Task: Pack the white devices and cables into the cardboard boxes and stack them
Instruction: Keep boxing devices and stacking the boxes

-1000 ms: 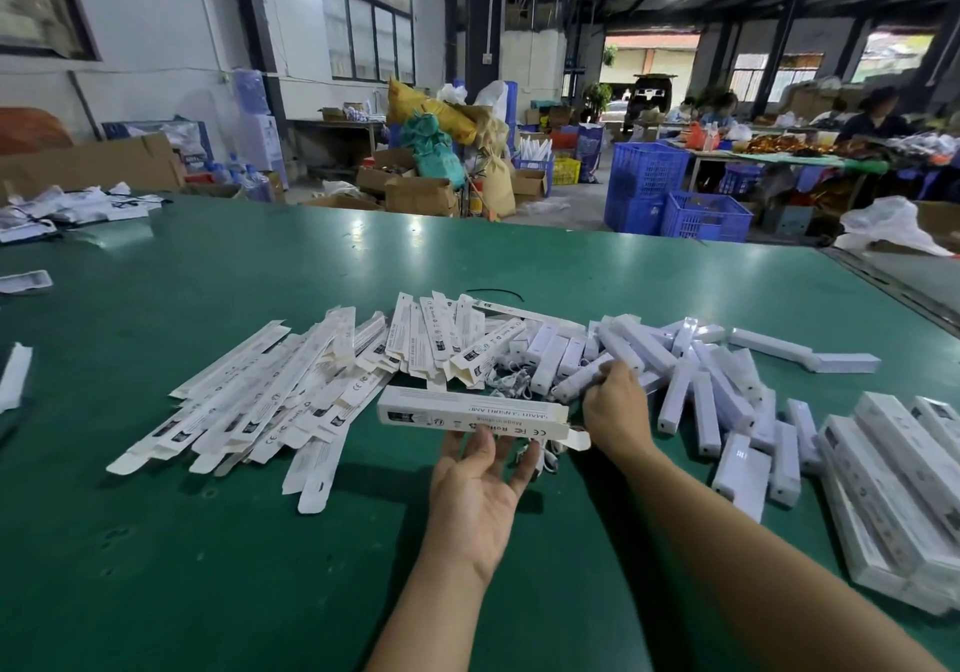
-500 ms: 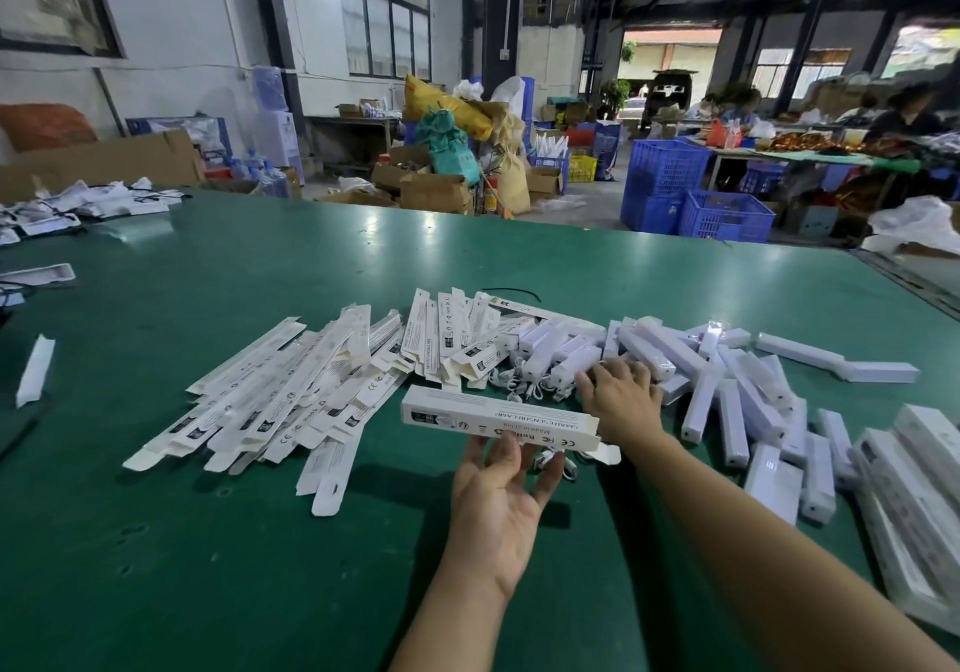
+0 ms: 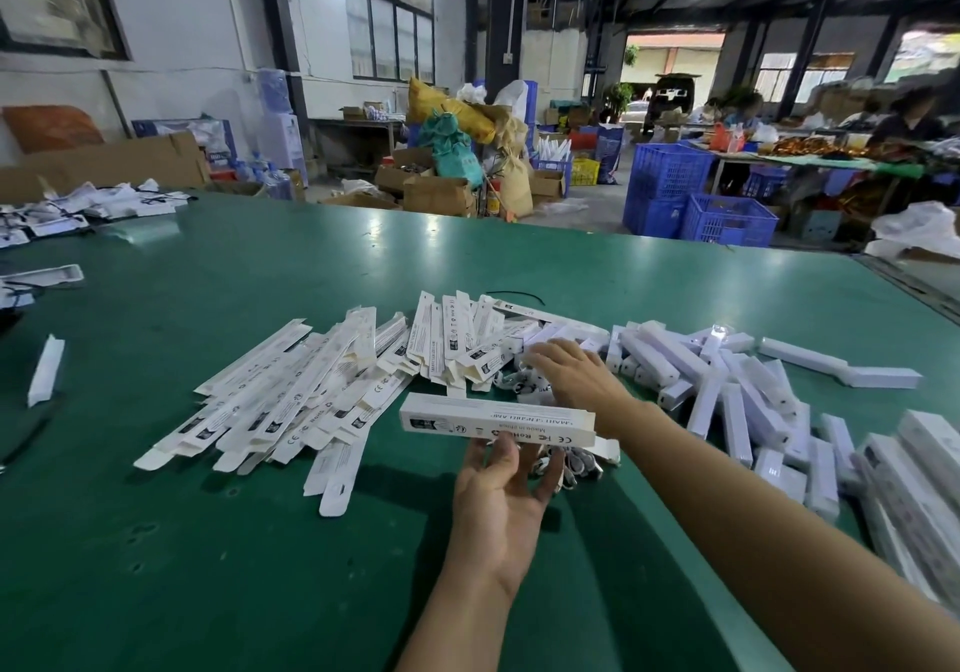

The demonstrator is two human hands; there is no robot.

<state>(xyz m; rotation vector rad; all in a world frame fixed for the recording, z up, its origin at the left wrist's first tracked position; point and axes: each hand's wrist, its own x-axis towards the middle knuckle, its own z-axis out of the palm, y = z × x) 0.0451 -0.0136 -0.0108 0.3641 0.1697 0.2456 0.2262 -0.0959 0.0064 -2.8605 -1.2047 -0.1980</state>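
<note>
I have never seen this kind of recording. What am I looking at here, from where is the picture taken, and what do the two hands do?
There is no machine here. A person works with bare hands, and the one camera sits on their head, looking forward and down. The left hand holds one assembled box above the green table. The right hand reaches, fingers spread, onto the pile of white devices. To the left lie flat unfolded boxes. At the right edge lie closed boxes.
</note>
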